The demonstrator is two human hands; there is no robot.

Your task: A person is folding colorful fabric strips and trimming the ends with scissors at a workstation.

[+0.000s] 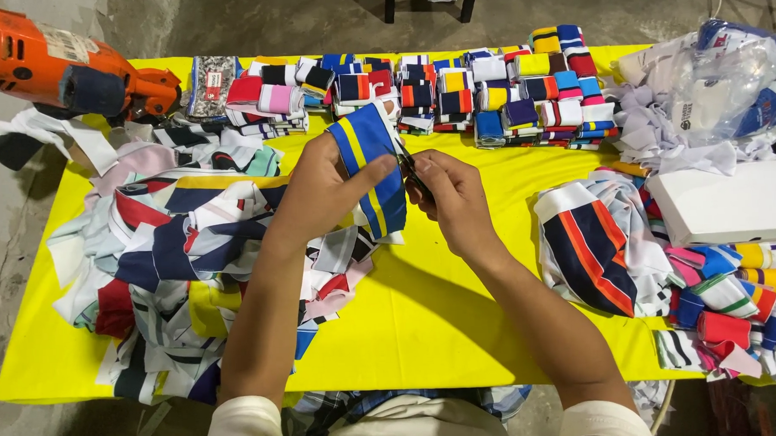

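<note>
While the left hand (318, 190) grips a blue-and-yellow striped band (371, 163) above the yellow tabletop (460, 301), the right hand (452, 198) pinches small snips (410, 170) against it; folded stacks (487, 94) behind, loose heap (174, 251) remaining.

Blue knit band with yellow and white stripes (371, 163) over a plain yellow tablecloth (443, 319).
The folded knit bands stacked in rows (478, 99) mix red, navy, orange, pink and white blocks; the navy fabric piece (591, 254) carries orange and white stripes; the handheld cutting machine (56, 70) is orange, the flat cardboard box (723, 202) white.
</note>
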